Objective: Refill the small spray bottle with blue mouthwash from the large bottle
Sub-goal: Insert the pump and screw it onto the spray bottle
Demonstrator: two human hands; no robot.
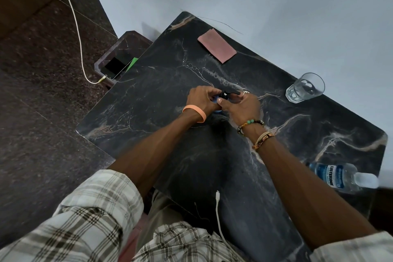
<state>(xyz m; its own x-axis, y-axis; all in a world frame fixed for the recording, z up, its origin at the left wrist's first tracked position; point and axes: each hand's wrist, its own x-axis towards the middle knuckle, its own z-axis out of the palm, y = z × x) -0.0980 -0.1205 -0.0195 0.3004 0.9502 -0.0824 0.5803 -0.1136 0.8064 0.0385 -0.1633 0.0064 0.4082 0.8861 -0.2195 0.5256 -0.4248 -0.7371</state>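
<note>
Far left, on the floor: white charging cable runs down to a phone, which lies screen-up on a low side table just beside the main table; a green item shows next to it.

Main table has a dark marbled top. A pink rectangular pad lies flat near the wall-side edge.

Centre, both hands meet over the small spray bottle, which stands on the tabletop.
- Left hand, orange wristband: fingers curled round the bottle body, gripping it.
- The bottle's black spray head shows between the hands, and a sliver of blue shows at its base. The rest is hidden.
- Right hand, bead bracelet at the wrist: thumb and fingers close on the bottle at the spray head, gripping it. Exact finger contact is partly hidden.

Near edge, below the hands: a second white cable, plug end resting on the table.

Right of the hands: clear drinking glass near the wall, well apart from the hands.

Far right, at the table's edge: large mouthwash bottle on its side — blue label, white cap on and pointing right, untouched by either hand.
</note>
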